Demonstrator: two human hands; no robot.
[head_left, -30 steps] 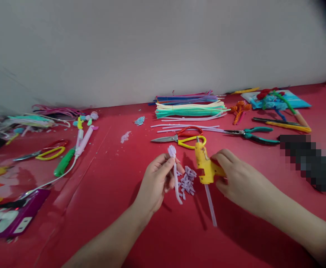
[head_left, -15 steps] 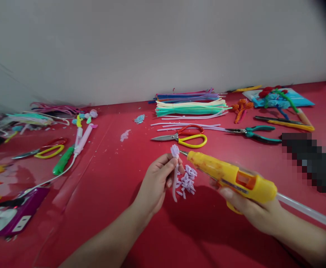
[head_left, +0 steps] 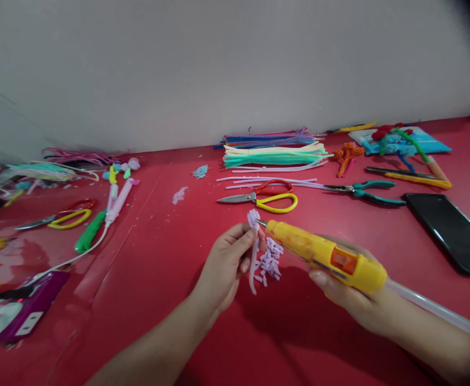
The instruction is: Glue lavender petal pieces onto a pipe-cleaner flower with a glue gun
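Note:
Between the thumb and fingers of my left hand is a lilac pipe cleaner, its stem hanging down and a tuft of short lilac pieces at its top. My right hand is wrapped round a yellow hot glue gun, with a clear glue stick jutting from its back. The gun's metal nozzle is at the right side of the tuft; whether it touches I cannot tell. Below, on the red table, lies a heap of cut lilac pieces.
Scissors, long lilac pipe cleaners, pliers and pipe cleaner bundles lie beyond my hands. A phone is at the right. A purple power strip, a pink corded tool and second scissors are at the left.
My right hand has moved the glue gun slightly left, bringing its nozzle closer to the tuft. My left hand keeps its pinch on the pipe cleaner.

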